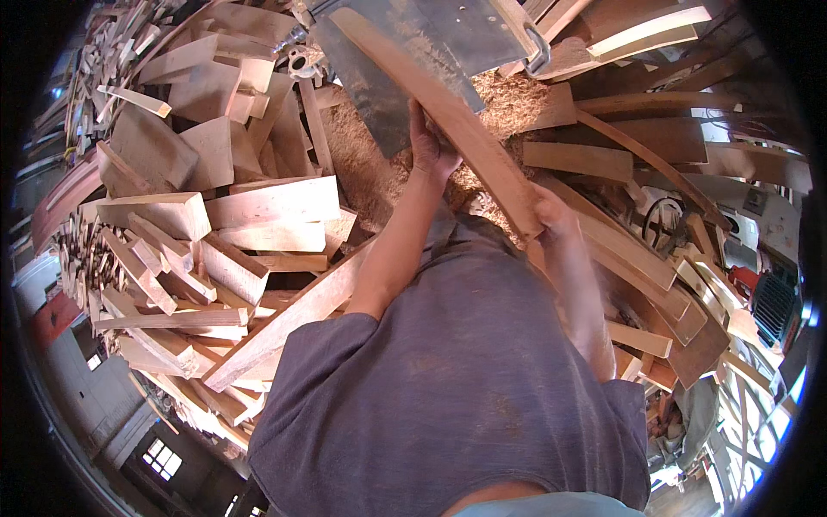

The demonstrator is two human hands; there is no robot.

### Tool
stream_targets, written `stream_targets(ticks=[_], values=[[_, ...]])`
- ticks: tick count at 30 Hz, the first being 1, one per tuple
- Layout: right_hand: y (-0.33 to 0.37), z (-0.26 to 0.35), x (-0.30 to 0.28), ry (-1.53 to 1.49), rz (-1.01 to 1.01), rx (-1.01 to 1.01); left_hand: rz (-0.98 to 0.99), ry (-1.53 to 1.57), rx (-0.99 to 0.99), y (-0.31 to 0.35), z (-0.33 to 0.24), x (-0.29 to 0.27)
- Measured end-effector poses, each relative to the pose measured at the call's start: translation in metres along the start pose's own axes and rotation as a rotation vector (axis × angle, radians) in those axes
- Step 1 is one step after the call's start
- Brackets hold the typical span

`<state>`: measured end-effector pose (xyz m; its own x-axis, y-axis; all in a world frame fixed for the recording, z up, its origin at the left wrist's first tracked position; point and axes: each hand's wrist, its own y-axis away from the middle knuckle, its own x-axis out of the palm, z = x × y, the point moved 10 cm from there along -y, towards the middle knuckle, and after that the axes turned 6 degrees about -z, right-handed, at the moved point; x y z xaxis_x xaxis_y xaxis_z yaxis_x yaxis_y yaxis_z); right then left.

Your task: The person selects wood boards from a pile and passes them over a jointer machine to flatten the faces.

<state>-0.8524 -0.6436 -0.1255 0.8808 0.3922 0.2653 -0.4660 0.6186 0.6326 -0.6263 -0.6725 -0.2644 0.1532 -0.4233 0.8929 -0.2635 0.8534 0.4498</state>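
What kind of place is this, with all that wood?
Probably a woodworking shop. Cut wood is piled on both sides, sawdust lies beside a flat metal table, and a long board reaches over that table.

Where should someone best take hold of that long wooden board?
The board is long and slanted, so likely grip it in two places: right hand from the right at the near end, left hand from the left near the middle.
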Motion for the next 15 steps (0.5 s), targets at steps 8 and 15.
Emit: stream_targets(ticks=[8, 15], values=[[-0.033, -0.054, -0.077, 0.217, -0.292, -0.175, -0.248, -0.595, 0.307, 0.0, -0.022, -0.017], [-0.018, -0.015, -0.019, 1.178, -0.246, -0.661, -0.519, -0.884, 0.575, -0.003, -0.042, -0.05]])
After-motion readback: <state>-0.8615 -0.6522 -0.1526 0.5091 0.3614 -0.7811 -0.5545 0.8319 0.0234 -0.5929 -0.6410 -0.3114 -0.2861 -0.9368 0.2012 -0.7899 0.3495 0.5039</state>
